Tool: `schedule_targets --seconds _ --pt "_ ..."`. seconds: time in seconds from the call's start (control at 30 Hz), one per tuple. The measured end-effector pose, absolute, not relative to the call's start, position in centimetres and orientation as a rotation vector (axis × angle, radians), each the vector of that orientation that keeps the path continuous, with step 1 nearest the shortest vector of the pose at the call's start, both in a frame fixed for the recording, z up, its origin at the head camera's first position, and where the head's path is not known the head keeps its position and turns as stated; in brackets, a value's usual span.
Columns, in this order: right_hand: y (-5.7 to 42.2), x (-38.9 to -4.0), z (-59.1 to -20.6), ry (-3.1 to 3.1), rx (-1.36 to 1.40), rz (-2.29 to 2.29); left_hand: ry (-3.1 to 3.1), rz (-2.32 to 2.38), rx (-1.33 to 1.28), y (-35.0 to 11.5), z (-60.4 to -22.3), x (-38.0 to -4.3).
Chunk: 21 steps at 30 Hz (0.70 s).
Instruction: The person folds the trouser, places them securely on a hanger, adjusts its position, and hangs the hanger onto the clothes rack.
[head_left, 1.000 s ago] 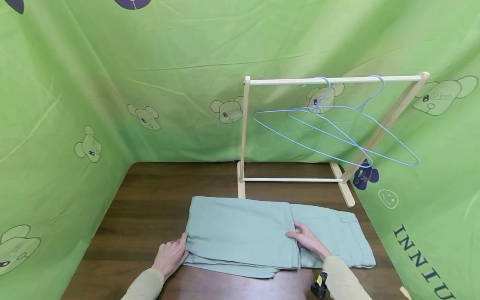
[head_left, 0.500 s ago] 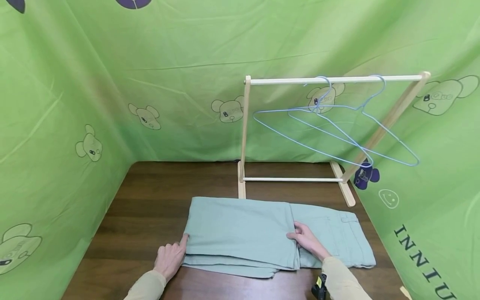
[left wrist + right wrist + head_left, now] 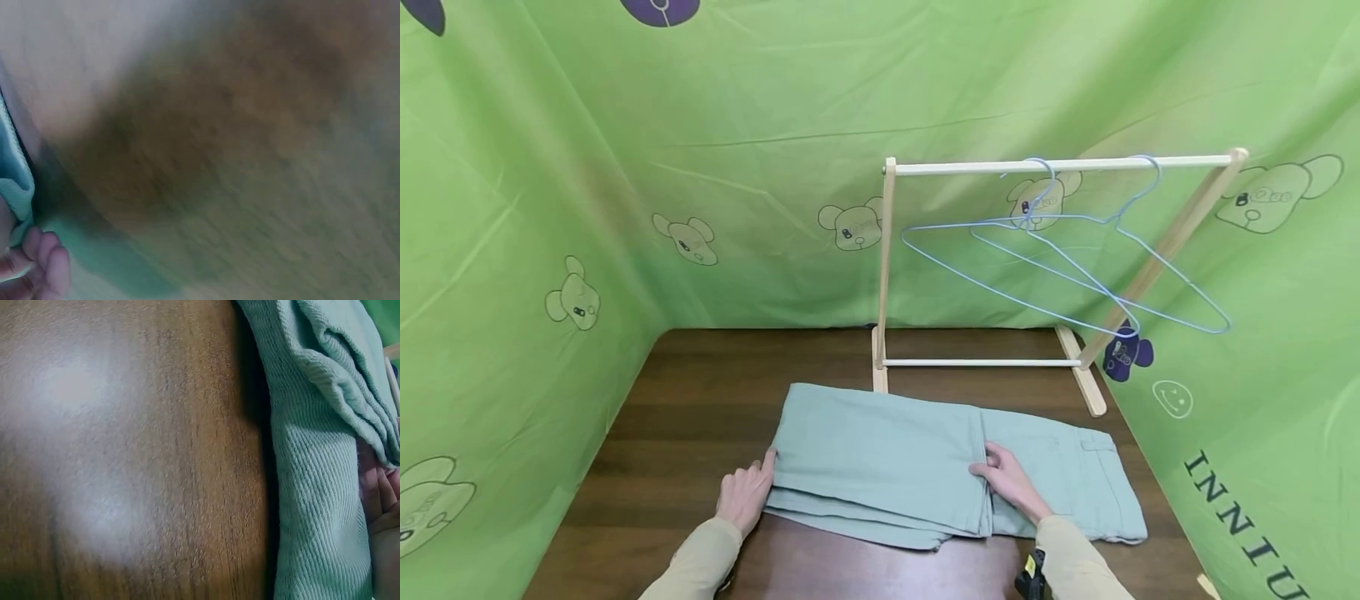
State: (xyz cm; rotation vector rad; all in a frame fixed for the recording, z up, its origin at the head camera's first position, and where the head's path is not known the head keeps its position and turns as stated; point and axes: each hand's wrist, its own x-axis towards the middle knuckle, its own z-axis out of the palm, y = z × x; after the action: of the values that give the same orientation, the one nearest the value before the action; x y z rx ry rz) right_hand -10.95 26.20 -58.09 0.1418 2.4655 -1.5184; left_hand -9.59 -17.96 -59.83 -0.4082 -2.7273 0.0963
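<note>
Pale green trousers lie sideways on the table, their legs folded over towards the waistband at the right. At the left folded end, my left hand pinches the cloth edge; in the left wrist view its fingers curl by a corner of the fabric. My right hand grips the leg hems where they lie across the seat, thumb on top and the other fingers partly hidden beneath. Lower layers stick out along the near edge of the fold.
A wooden rack stands behind the trousers at the back right. Two blue wire hangers hang from its white top rail. Green printed cloth surrounds the brown table at the back and sides.
My left hand has moved slightly forward, shifting the left end of the upper layer away from me, so more of the lower layers shows. The right hand stays on the hems.
</note>
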Motion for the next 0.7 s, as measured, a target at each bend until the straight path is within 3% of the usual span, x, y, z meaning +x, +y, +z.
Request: schedule_targets --seconds 0.7 --pt "25.6 -10.6 -58.3 2.569 0.195 -1.390 -2.790 0.022 -0.297 -17.7 -60.0 -9.2"
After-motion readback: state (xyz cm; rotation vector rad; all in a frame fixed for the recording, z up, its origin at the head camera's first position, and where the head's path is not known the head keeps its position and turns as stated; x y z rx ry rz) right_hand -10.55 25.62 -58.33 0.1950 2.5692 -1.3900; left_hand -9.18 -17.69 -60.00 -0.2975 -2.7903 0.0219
